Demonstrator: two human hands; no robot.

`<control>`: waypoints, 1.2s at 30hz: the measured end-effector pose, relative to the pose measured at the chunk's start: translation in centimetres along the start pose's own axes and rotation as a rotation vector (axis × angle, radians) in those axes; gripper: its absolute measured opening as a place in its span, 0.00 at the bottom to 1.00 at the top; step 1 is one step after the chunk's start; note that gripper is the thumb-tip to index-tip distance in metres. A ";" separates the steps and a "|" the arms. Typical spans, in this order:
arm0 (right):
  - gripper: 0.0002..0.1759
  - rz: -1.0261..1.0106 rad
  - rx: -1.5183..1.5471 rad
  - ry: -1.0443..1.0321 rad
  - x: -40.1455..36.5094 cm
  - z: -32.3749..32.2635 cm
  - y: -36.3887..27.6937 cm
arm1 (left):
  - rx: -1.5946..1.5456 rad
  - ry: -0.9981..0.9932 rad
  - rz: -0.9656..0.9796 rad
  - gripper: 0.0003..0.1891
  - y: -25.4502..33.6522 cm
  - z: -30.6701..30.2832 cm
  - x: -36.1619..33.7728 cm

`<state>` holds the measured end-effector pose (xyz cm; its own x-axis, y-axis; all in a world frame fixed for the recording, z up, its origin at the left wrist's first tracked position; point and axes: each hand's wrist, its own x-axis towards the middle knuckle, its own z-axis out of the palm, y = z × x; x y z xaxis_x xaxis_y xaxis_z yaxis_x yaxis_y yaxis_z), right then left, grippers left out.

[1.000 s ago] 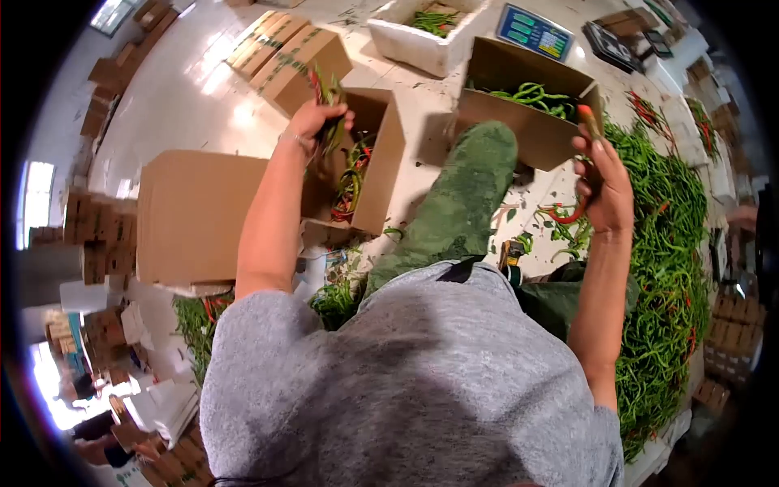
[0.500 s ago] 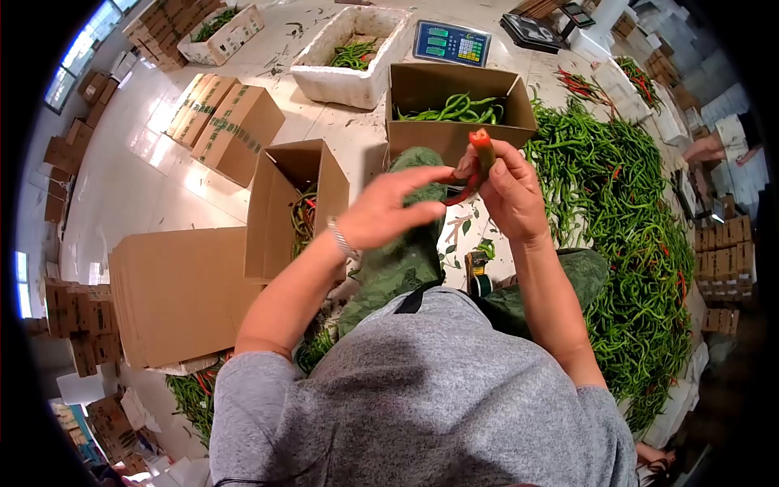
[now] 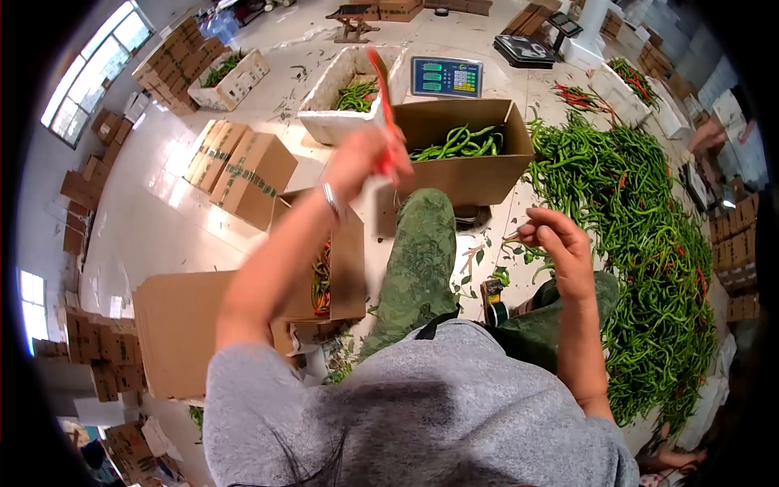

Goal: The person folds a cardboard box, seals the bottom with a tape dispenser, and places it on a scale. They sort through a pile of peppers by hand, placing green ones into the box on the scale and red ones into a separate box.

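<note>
My left hand (image 3: 365, 161), blurred by motion, is closed round red peppers (image 3: 380, 73) that point up, just left of an open cardboard box (image 3: 479, 174) with green peppers (image 3: 458, 144) inside. My right hand (image 3: 558, 242) is held over the floor, right of my knee, its fingers curled in and thumb close to them; a thin pale stem seems to stick out at the fingertips. Beside it lies a big heap of green peppers (image 3: 641, 284) with some red ones. A second open box (image 3: 349, 264), below my left forearm, holds red and green peppers (image 3: 321, 280).
A white foam box (image 3: 324, 122) with green peppers stands behind the open box, beside a blue scale display (image 3: 446, 77). Closed cartons (image 3: 251, 174) and flat cardboard (image 3: 182, 333) lie to the left. A tape roll (image 3: 497, 304) is near my lap. Another person's arm (image 3: 707, 134) shows far right.
The hands have moved apart. My left hand has gone up and left with the red peppers; my right hand has let them go and moved down and right. The view has shifted slightly.
</note>
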<state>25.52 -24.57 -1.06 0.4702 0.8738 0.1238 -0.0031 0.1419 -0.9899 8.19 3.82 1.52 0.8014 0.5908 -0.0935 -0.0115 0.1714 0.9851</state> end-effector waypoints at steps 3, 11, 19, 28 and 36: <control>0.17 -0.026 -0.031 0.092 -1.7 -2.0 -1.2 | 0.256 -0.016 -0.156 0.15 5.0 -10.2 16.3; 0.17 0.043 0.033 0.890 -16.6 -14.7 3.6 | 0.260 0.179 0.165 0.15 3.1 -0.9 22.5; 0.09 0.355 0.206 1.957 -41.3 -22.1 21.6 | 0.221 -0.590 -0.095 0.17 -8.0 22.8 12.4; 0.15 0.695 0.166 1.656 -39.6 -29.2 29.9 | 0.298 -0.688 -0.579 0.15 -20.2 32.5 10.9; 0.29 1.046 -0.714 1.312 -37.4 -50.3 33.4 | 0.365 -0.569 -0.883 0.12 -29.4 36.0 13.1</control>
<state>52.20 -75.87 -42.25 0.8346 -0.4764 -0.2764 -0.5485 -0.6731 -0.4960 40.58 -21.88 -23.43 0.5997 -0.0884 -0.7953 0.8002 0.0562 0.5971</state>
